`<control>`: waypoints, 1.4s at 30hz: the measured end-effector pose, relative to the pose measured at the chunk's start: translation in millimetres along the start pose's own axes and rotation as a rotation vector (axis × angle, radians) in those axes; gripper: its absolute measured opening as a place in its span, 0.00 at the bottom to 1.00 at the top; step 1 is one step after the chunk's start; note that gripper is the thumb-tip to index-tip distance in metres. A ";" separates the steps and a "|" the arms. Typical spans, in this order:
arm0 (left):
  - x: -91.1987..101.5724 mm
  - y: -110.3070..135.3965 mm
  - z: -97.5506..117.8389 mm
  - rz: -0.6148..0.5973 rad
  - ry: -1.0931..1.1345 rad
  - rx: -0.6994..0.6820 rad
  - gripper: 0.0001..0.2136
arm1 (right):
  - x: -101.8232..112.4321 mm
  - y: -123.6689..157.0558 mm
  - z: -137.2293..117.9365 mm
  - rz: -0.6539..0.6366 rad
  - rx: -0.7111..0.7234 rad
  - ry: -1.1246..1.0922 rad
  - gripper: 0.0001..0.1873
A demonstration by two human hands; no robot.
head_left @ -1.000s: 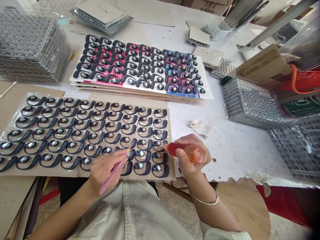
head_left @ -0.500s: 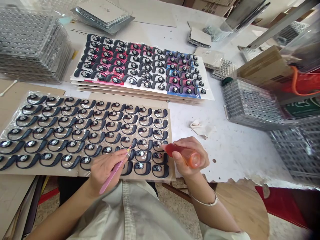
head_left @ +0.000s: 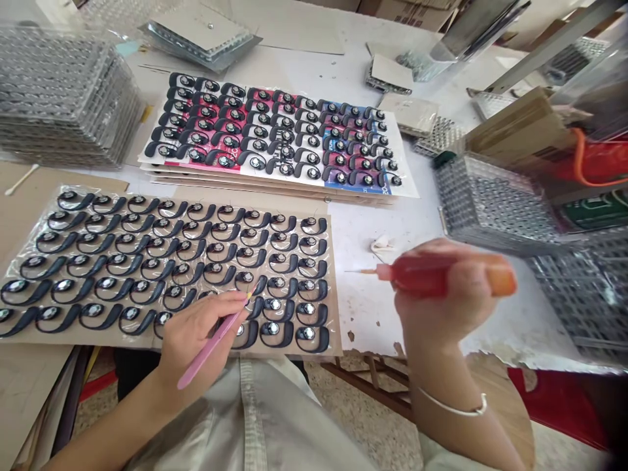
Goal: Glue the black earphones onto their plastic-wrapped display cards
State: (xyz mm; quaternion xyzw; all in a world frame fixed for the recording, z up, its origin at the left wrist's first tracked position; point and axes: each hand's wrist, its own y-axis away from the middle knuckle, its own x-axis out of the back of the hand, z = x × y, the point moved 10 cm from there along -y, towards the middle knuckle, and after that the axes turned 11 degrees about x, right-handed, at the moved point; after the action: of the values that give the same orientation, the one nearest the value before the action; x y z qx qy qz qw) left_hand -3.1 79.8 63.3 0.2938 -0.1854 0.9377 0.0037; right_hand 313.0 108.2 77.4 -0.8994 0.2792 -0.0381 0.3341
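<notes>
Pinched in my left hand (head_left: 199,340) is a pair of pink tweezers (head_left: 209,353), its tip over the lower rows of black ear-hook pieces with round silver centres (head_left: 275,332). My left hand covers some of those pieces. They sit in rows on a plastic-covered cardboard sheet (head_left: 336,340). Off the sheet's right edge, above the white table, my right hand (head_left: 441,314) is wrapped round a red squeeze bottle (head_left: 426,271) with an orange end. The bottle lies nearly level, its thin needle nozzle (head_left: 366,271) pointing left. My right hand is slightly blurred.
Behind the sheet lies a stack of printed boards (head_left: 275,176) bearing more black hook pieces. Stacked clear trays (head_left: 63,98) stand at the left, and others (head_left: 490,203) at the right. A crumpled tissue (head_left: 381,246) and a cotton swab (head_left: 22,180) lie on the table.
My right hand has swung right, away from the sheet's edge, and the red bottle has turned from pointing at the pieces to nearly level. The left hand has shifted slightly left and down.
</notes>
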 end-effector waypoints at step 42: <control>-121.6 -28.0 45.5 -0.235 -0.321 -0.254 0.05 | -61.8 12.0 55.3 -0.438 -0.076 0.118 0.09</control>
State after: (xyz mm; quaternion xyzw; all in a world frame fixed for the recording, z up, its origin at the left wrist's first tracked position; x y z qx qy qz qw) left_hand 125.7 102.4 40.3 0.4560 -0.2646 0.8412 0.1202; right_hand 269.3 165.4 34.4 -0.9466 0.0976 -0.1519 0.2669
